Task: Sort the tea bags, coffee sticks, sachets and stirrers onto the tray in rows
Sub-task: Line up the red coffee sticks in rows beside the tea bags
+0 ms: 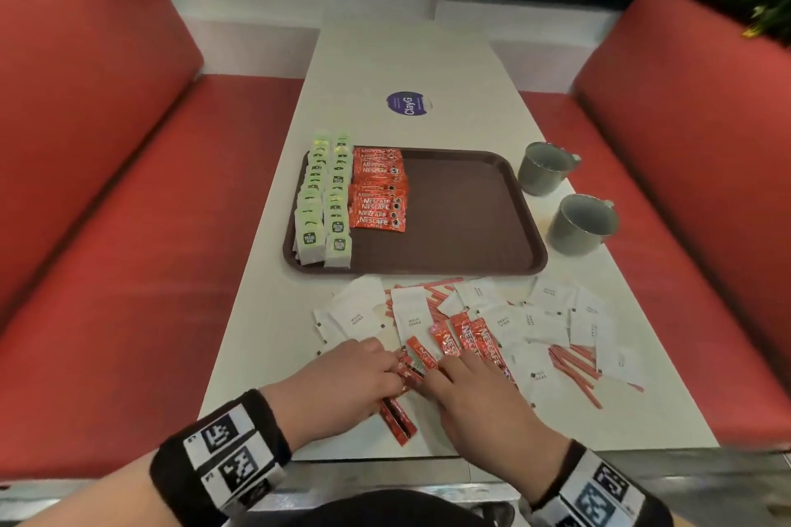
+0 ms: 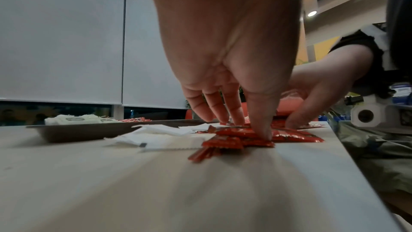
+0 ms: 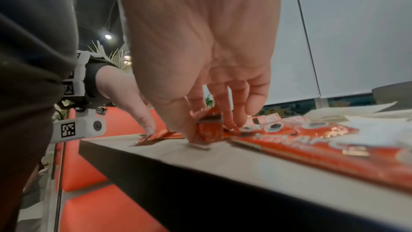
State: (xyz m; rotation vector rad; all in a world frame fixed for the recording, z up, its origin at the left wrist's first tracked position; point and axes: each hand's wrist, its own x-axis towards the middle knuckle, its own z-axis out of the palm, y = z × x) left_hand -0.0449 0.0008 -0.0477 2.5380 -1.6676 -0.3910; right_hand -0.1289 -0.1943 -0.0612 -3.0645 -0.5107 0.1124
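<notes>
My left hand (image 1: 349,372) presses fingertips and thumb down on a small bunch of red Nescafe coffee sticks (image 1: 404,370) at the near edge of the worktop (image 1: 265,312), fingers fairly straight. My right hand (image 1: 466,392) pinches the end of another coffee stick (image 3: 208,130) between thumb and fingers, that end lifted off the surface. Around them lie loose white sugar sachets (image 1: 359,312) and red-striped stirrers (image 1: 573,368). Beyond, the brown tray (image 1: 462,210) carries 2 rows of green tea bags (image 1: 323,201) along its left side, with sorted coffee sticks (image 1: 379,188) just beside them. 2 grey mugs (image 1: 580,222) stand right of the tray.
</notes>
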